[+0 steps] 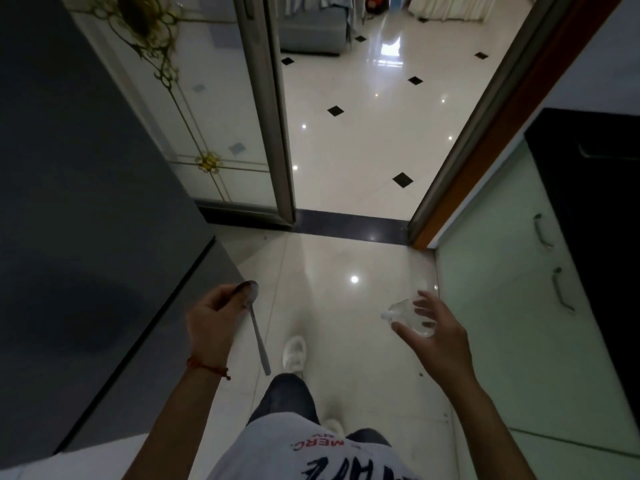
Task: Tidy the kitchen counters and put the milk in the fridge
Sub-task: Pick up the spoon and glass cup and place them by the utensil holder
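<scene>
My left hand (211,318) grips a metal spoon (257,332) near its bowl, and the handle hangs down over the floor. My right hand (434,336) holds a clear drinking glass (410,317) from above, fingers spread around it. Both hands are out in front of me above the glossy white floor (343,271). A large dark grey fridge (86,220) fills the left side, close to my left hand, with its doors shut. No milk shows in this view.
Pale green cabinet doors (512,282) with metal handles stand under a black counter (595,188) on the right. Ahead, a sliding glass door (207,109) is open onto a tiled room with a grey sofa (311,32). My white shoe (294,353) is mid-step.
</scene>
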Action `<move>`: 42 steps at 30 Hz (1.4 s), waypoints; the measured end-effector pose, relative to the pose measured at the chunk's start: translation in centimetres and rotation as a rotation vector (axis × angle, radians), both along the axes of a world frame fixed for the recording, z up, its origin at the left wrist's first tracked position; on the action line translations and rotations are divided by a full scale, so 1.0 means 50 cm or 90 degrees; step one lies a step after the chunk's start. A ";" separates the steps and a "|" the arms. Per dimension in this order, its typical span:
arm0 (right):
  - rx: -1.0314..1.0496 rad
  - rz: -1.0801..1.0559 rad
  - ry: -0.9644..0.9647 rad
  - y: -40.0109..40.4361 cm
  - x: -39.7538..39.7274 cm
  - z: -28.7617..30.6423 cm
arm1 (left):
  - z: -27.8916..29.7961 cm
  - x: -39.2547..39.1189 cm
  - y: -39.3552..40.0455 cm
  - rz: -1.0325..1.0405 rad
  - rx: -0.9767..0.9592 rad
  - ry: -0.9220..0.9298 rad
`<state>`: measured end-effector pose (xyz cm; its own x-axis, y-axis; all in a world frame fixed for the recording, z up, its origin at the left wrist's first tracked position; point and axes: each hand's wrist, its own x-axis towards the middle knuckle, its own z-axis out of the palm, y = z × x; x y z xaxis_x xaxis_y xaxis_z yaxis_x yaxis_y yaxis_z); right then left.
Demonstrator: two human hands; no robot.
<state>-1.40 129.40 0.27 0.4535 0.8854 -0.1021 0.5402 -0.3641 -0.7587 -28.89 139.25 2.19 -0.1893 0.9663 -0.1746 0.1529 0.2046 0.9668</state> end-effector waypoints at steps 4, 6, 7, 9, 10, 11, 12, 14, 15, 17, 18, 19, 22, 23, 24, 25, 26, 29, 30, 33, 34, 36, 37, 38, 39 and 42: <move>-0.005 -0.056 0.028 0.134 0.038 -0.025 | -0.017 0.046 0.176 -0.034 -0.004 0.017; -0.004 -0.088 0.043 0.204 0.059 -0.024 | -0.015 0.080 0.275 -0.068 0.000 0.028; -0.006 -0.103 0.049 0.237 0.068 -0.021 | -0.009 0.098 0.322 -0.092 0.006 0.027; -0.012 -0.143 0.063 0.297 0.086 -0.015 | 0.001 0.137 0.412 -0.144 0.025 0.024; -0.010 -0.163 0.067 0.325 0.097 -0.011 | 0.007 0.159 0.456 -0.168 0.034 0.028; -0.011 -0.180 0.069 0.350 0.109 -0.006 | 0.014 0.184 0.499 -0.189 0.038 0.024; -0.011 -0.197 0.070 0.372 0.120 -0.001 | 0.018 0.209 0.540 -0.208 0.044 0.024; -0.021 -0.238 0.077 0.404 0.142 0.002 | 0.025 0.265 0.610 -0.248 0.052 0.023; -0.029 -0.263 0.081 0.414 0.154 0.003 | 0.026 0.296 0.640 -0.270 0.052 0.021; -0.035 -0.312 0.092 0.428 0.182 -0.001 | 0.025 0.365 0.689 -0.303 0.050 0.009; -0.038 -0.337 0.103 0.432 0.197 -0.004 | 0.023 0.401 0.707 -0.316 0.052 0.005; -0.041 -0.361 0.114 0.436 0.215 -0.007 | 0.020 0.439 0.721 -0.332 0.055 0.001; -0.037 -0.432 0.132 0.434 0.272 -0.011 | 0.012 0.554 0.742 -0.401 0.059 -0.005; -0.030 -0.456 0.130 0.431 0.293 -0.011 | 0.008 0.592 0.744 -0.426 0.055 -0.008; -0.023 -0.480 0.126 0.426 0.316 -0.012 | 0.003 0.631 0.745 -0.451 0.052 -0.010; -0.019 -0.504 0.123 0.421 0.340 -0.012 | 0.000 0.670 0.744 -0.478 0.048 -0.015; -0.018 -0.526 0.125 0.414 0.363 -0.011 | 0.000 0.708 0.740 -0.505 0.046 -0.015; -0.011 -0.587 0.131 0.396 0.426 -0.007 | 0.010 0.819 0.726 -0.579 0.046 -0.029; -0.007 -0.608 0.133 0.391 0.444 -0.004 | 0.018 0.855 0.720 -0.604 0.051 -0.033; 0.008 -0.662 0.131 0.376 0.497 0.001 | 0.039 0.961 0.701 -0.677 0.058 -0.051; 0.011 -0.682 0.132 0.371 0.512 0.002 | 0.047 0.993 0.695 -0.697 0.049 -0.061; 0.017 -0.722 0.126 0.364 0.540 0.007 | 0.059 1.058 0.688 -0.737 0.029 -0.082; 0.018 -0.745 0.117 0.362 0.554 0.010 | 0.063 1.091 0.687 -0.761 0.026 -0.086; 0.016 -0.771 0.106 0.359 0.568 0.011 | 0.065 1.124 0.686 -0.785 0.027 -0.087; 0.015 -0.797 0.098 0.357 0.582 0.011 | 0.065 1.159 0.687 -0.807 0.029 -0.085; 0.016 -0.870 0.091 0.358 0.638 0.011 | 0.065 1.268 0.685 -0.880 0.038 -0.089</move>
